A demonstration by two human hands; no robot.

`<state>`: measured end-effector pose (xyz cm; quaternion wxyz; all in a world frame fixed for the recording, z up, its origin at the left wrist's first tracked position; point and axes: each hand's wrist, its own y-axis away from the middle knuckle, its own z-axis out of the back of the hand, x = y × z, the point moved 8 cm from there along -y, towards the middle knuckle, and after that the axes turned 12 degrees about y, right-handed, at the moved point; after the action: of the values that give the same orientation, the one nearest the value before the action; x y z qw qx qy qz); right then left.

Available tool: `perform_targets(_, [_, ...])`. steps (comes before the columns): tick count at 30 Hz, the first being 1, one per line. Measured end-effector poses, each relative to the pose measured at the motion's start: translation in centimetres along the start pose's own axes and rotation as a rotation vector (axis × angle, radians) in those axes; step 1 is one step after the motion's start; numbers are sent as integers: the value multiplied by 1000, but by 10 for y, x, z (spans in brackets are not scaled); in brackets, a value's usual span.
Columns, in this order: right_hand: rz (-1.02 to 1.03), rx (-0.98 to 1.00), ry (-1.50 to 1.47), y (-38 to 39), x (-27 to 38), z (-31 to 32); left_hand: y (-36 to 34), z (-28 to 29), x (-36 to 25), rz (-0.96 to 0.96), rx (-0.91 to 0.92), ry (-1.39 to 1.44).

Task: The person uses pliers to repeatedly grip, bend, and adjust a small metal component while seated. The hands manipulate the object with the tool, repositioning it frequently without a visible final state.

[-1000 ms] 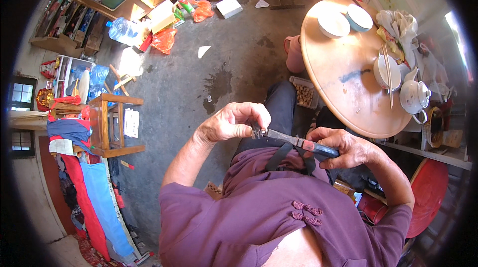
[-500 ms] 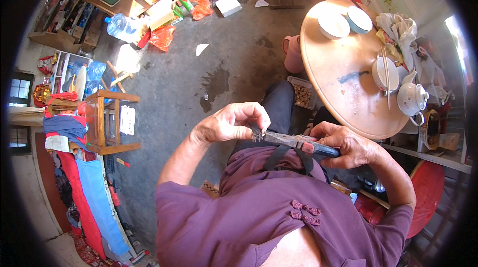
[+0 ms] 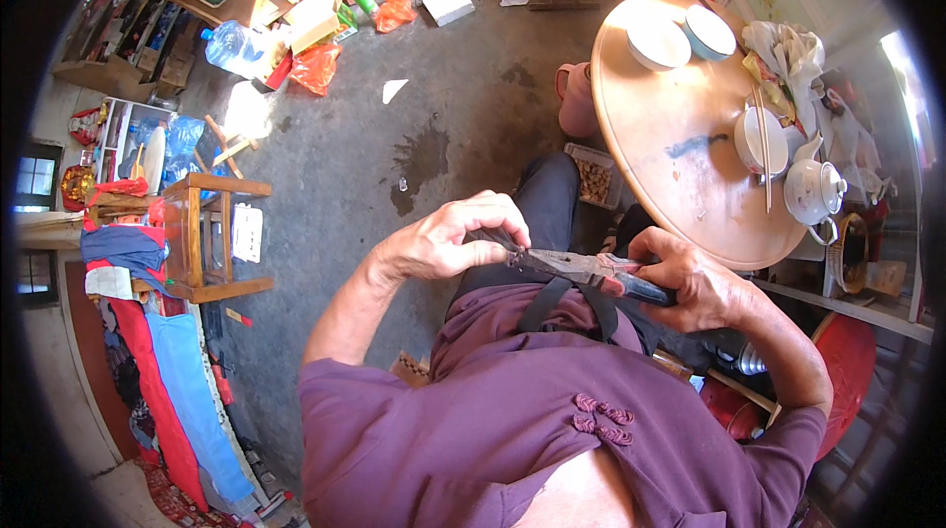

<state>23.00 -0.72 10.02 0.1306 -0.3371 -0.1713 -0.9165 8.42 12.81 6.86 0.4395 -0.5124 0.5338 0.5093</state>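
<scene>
Pliers (image 3: 576, 267) span both hands: right hand (image 3: 690, 282) clasps handles (left hand (image 3: 448, 242) pinches the tip).

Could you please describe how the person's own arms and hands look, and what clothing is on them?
Both forearms are bare; no gloves, rings or watch can be seen on the left hand or the right hand. The purple garment has short sleeves ending above the elbows, and knotted cloth buttons of the same purple on the front. The fingers are uncovered.

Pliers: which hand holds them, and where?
Right hand grips the pliers by the handles. Left hand pinches something small at the tip; what it is cannot be told.
</scene>
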Motion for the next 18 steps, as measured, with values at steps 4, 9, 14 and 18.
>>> perform_targets(4, [80,-73,-84,-3,13,11,-5,-7,9,-97,27,129])
perform_targets(9, [-94,-111,-274,11,-7,19,1,12,5,-142,-83,115])
perform_targets(14, [-84,-187,123,12,-6,18,3,12,4,-196,-103,132])
perform_targets(18, [-139,-263,409,15,-12,18,3,11,0,-223,-109,151])
